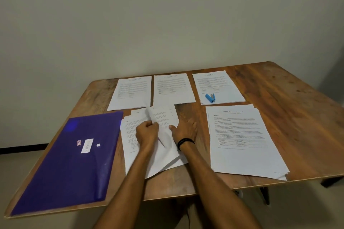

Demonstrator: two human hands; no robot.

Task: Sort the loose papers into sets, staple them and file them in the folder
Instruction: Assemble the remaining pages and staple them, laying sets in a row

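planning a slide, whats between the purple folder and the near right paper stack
Head view: the loose paper pile, left hand gripping a sheet, right hand at its edge.

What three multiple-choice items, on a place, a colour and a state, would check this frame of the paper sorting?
1. Where is the stapler? A on a shelf; B on the far right paper set; C in a drawer.
2. What colour is the folder? A purple; B red; C green.
3. What is the left hand doing? A lying flat; B gripping a sheet of the middle pile; C hanging idle.
Answers: B, the stapler rests on that set; A, the folder is plainly purple; B, its fingers curl round a lifted sheet.
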